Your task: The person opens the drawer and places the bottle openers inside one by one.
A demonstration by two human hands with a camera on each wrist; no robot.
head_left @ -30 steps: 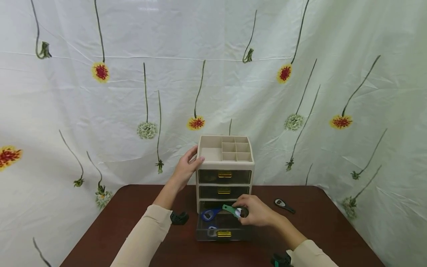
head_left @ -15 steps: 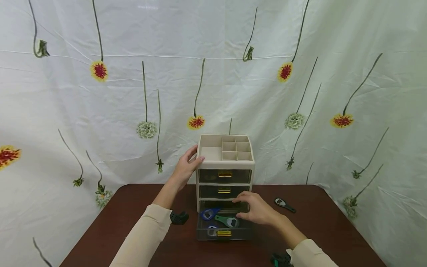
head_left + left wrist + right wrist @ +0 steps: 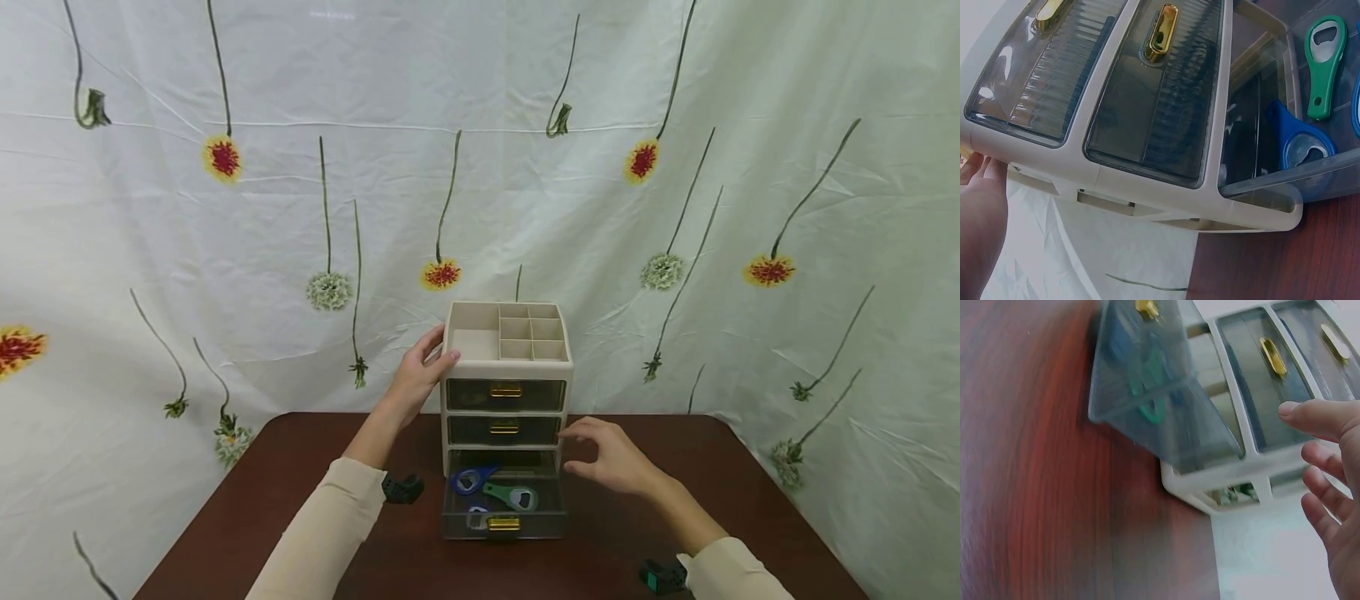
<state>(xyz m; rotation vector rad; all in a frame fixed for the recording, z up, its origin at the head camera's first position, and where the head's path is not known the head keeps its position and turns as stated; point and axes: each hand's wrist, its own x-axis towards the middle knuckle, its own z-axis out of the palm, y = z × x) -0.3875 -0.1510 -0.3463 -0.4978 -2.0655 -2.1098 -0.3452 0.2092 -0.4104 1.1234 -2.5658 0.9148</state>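
A cream desktop drawer organizer (image 3: 507, 371) stands near the back of the table. My left hand (image 3: 417, 377) grips its upper left side, thumb over the top edge; in the left wrist view the fingers (image 3: 974, 172) reach behind its side. The bottom drawer (image 3: 551, 527) is pulled out. Inside lie a green bottle opener (image 3: 498, 492), a blue bottle opener (image 3: 468, 481) and another blue-edged opener (image 3: 477, 518) near the drawer front. My right hand (image 3: 611, 457) is just right of the organizer, fingers spread and holding nothing. The two upper drawers are pushed in.
A black wristband (image 3: 402, 490) hangs at my left wrist, another dark device (image 3: 663, 577) at my right. The dark red table (image 3: 315, 500) ends against a flower-print cloth (image 3: 247, 225) behind. The organizer's top has several small compartments (image 3: 531, 332).
My right hand let go of the green bottle opener in the bottom drawer and drew back to the right. The black bottle opener seen right of that hand is now hidden. My left hand stayed put.
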